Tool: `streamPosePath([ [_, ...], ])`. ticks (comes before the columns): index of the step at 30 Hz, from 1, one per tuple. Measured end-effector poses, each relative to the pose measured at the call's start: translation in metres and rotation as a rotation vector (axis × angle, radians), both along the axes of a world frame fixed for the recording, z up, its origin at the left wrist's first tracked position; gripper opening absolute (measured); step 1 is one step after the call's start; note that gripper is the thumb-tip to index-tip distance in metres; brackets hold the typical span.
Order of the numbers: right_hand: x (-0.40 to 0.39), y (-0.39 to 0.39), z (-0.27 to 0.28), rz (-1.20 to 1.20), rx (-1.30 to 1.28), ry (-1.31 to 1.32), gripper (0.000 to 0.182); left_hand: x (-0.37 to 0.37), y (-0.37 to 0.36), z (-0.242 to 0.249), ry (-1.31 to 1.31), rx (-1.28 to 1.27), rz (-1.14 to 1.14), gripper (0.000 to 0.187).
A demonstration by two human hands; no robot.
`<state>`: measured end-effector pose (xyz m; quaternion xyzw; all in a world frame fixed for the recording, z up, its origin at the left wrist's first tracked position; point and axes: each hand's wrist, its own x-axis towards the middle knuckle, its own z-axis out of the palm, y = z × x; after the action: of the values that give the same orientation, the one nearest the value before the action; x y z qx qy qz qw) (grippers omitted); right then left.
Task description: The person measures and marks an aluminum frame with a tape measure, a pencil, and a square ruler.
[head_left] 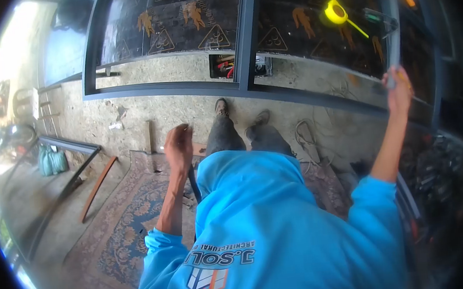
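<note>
Frame (158,88), big and grey, lies across the dark bench (140,45) at twelve o'clock. The right hand (398,90) is on its bar between two and three o'clock; its fingers are blurry, so I cannot tell how tightly they close. The left hand (179,150) is in the air at nine o'clock with bent fingers; I cannot tell if it holds anything.

There is one yellow tape measure (335,12) on the bench between one and two o'clock. One toolbox (211,69) is at twelve o'clock, and a frame bar hides its middle. Two shoes (221,107) stand below. One brown strip (99,188) lies between eight and nine o'clock, near the rug (120,231). Past three o'clock, the pile (445,167) is too dark to make out.
</note>
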<state>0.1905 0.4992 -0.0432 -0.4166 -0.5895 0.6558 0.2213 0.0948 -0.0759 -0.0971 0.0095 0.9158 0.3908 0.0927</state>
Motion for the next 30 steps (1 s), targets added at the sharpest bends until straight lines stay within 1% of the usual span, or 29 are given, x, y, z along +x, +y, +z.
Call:
streamPosePath([
  [1,0.019,-0.052,0.006,0.106,-0.075,-0.016,0.016,-0.012,0.022,0.012,0.062,0.062,-0.118,0.016],
  [2,0.032,-0.116,0.014,0.105,-0.157,-0.05,0.016,-0.022,0.043,0.022,0.015,0.138,-0.171,0.016],
  [3,0.051,-0.17,0.011,0.133,-0.213,-0.051,0.018,-0.031,0.058,0.03,-0.033,0.213,-0.227,0.016],
  [4,0.063,-0.224,0.008,0.157,-0.265,-0.197,0.019,-0.042,0.065,0.033,0.109,0.17,-0.385,0.02],
  [5,0.077,-0.27,-0.006,0.17,-0.409,-0.115,0.015,-0.054,0.071,0.035,0.253,0.133,-0.548,0.024],
  [6,0.082,-0.314,-0.01,0.113,-0.479,-0.16,0.011,-0.064,0.074,0.037,0.197,0.131,-0.655,0.037],
  [7,0.082,-0.353,-0.009,0.089,-0.544,-0.149,0.012,-0.072,0.071,0.034,0.185,0.135,-0.695,0.037],
  [8,0.079,-0.381,-0.01,0.074,-0.609,-0.141,0.013,-0.083,0.066,0.029,0.182,0.167,-0.795,0.044],
  [9,0.076,-0.399,-0.021,0.054,-0.612,-0.145,0.013,-0.095,0.059,0.022,0.183,0.201,-0.884,0.052],
  [10,0.075,-0.416,-0.037,-0.002,-0.621,-0.115,0.014,-0.109,0.046,0.013,0.102,0.214,-0.99,0.062],
  [11,0.074,-0.429,-0.048,-0.059,-0.627,-0.08,0.016,-0.121,0.04,0.003,0.094,0.217,-1.01,0.062],
  [13,0.069,-0.445,-0.058,-0.118,-0.639,-0.094,0.019,-0.131,0.034,0.001,0.159,0.101,-1.233,0.067],
  [14,0.067,-0.453,-0.063,-0.113,-0.612,-0.11,0.019,-0.132,0.034,0.001,0.168,0.055,-1.305,0.078],
  [15,0.063,-0.459,-0.068,-0.105,-0.58,-0.121,0.019,-0.133,0.041,0.003,0.165,0.054,-1.329,0.078],
  [16,0.06,-0.468,-0.071,-0.063,-0.544,-0.105,0.019,-0.132,0.046,0.003,0.214,-0.048,-1.438,0.084],
  [17,0.056,-0.473,-0.072,-0.073,-0.551,-0.107,0.019,-0.13,0.05,0.001,0.263,-0.152,-1.54,0.091],
  [18,0.049,-0.475,-0.074,-0.016,-0.504,-0.081,0.019,-0.131,0.054,-0.004,0.275,-0.18,-1.595,0.097],
  [19,0.042,-0.475,-0.077,0.042,-0.455,-0.057,0.019,-0.132,0.059,-0.008,0.262,-0.207,-1.611,0.094],
  [20,0.036,-0.475,-0.082,0.048,-0.436,-0.153,0.018,-0.134,0.063,-0.012,0.277,-0.225,-1.606,0.093],
  [21,0.031,-0.473,-0.086,0.042,-0.436,-0.154,0.018,-0.136,0.067,-0.016,0.296,-0.244,-1.599,0.091],
  [23,0.024,-0.469,-0.095,0.011,-0.469,-0.063,0.018,-0.14,0.075,-0.024,0.317,-0.229,-1.585,0.09],
  [24,0.023,-0.467,-0.097,0.003,-0.472,-0.065,0.018,-0.141,0.078,-0.029,0.336,-0.215,-1.564,0.089],
  [27,0.027,-0.46,-0.099,0.08,-0.436,-0.082,0.018,-0.14,0.08,-0.038,0.367,-0.192,-1.581,0.088],
  [28,0.029,-0.459,-0.1,0.103,-0.432,-0.033,0.02,-0.139,0.08,-0.037,0.433,-0.188,-1.558,0.088],
  [30,0.027,-0.456,-0.095,0.11,-0.397,-0.07,0.02,-0.14,0.078,-0.042,0.424,-0.18,-1.566,0.088],
])
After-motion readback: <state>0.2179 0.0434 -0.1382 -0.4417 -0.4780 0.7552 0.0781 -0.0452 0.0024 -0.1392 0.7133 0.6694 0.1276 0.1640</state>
